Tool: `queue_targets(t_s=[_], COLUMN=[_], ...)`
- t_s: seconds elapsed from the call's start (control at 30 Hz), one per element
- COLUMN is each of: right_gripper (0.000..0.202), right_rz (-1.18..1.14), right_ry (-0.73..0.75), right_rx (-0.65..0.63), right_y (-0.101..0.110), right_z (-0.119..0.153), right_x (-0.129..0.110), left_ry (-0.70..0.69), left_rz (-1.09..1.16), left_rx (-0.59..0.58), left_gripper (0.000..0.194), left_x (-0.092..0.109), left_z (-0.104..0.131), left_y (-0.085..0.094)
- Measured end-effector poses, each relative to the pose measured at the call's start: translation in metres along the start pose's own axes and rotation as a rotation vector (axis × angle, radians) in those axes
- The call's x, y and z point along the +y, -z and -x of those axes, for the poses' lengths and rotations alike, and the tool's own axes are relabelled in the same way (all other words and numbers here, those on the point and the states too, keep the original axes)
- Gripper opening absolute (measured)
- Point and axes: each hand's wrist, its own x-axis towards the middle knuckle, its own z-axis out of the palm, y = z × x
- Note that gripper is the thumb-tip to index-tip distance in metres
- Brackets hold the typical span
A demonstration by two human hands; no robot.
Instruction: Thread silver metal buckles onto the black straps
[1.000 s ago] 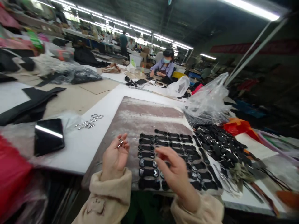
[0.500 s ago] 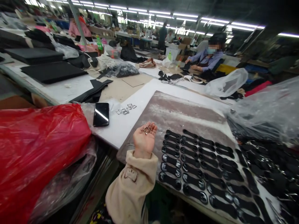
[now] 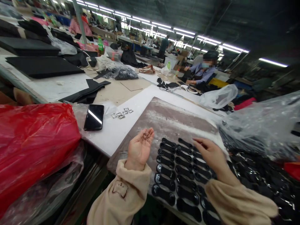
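My left hand (image 3: 140, 148) is palm up over the board's left part, with a small rectangular metal ring (image 3: 145, 136) resting on its slightly curled fingers. From the right, my right hand (image 3: 209, 153) reaches over the rows of black tabs with rounded ends (image 3: 166, 169). Its fingers stretch out near the far end of a tab (image 3: 185, 143), with nothing visible between them; whether they touch it I cannot tell. Several more metal rings (image 3: 120, 115) lie loose on the white table beyond my left hand. The tabs lie on a worn brown board (image 3: 173, 114), some shiny at the ends.
A black phone (image 3: 93, 117) lies left of the loose rings, beside a red plastic bag (image 3: 35, 156). At right, clear plastic (image 3: 262, 125) borders a heap of black pieces with metal parts (image 3: 260, 178). Across the tables, a co-worker in a purple top (image 3: 202, 72) handles dark material.
My right hand has come into view from the right, over the tabs. My left hand still holds the metal ring palm up. The view has shifted and tilted slightly.
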Motion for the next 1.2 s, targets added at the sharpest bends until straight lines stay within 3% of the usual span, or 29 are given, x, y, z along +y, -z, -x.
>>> queue_targets(t_s=[0.17, 0.3, 0.47, 0.73, 0.9, 1.03, 1.13, 1.2], right_gripper=[0.022, 0.021, 0.019, 0.023, 0.005, 0.015, 0.010, 0.017], right_rz=[0.248, 0.354, 0.412, 0.419, 0.416, 0.377, 0.270, 0.170], right_ry=[-0.053, -0.060, -0.073, -0.010, 0.180, 0.358, 0.554, 0.685], right_rx=[-0.185, -0.288, -0.360, -0.371, -0.191, -0.010, 0.225, 0.412], right_y=[-0.035, -0.052, -0.055, -0.052, -0.036, -0.011, 0.011, 0.024], right_z=[-0.033, -0.046, -0.050, -0.060, -0.046, -0.007, 0.026, 0.048], right_x=[0.020, 0.026, 0.032, 0.042, 0.019, -0.001, -0.016, -0.028], left_ry=[0.049, 0.076, 0.077, 0.104, 0.110, 0.099, 0.111, 0.132], left_rz=[-0.054, -0.063, -0.066, -0.048, -0.013, 0.002, -0.009, -0.036], left_rx=[-0.056, -0.033, -0.022, -0.026, 0.012, 0.044, 0.036, 0.010], left_gripper=[0.011, 0.006, 0.007, 0.010, 0.009, 0.012, 0.016, 0.018], left_x=[0.001, 0.000, 0.000, -0.002, -0.005, -0.009, -0.014, -0.020], left_z=[-0.001, -0.003, -0.003, -0.002, -0.007, -0.009, -0.008, -0.006], left_y=[0.004, 0.006, 0.007, 0.008, 0.008, 0.009, 0.010, 0.010])
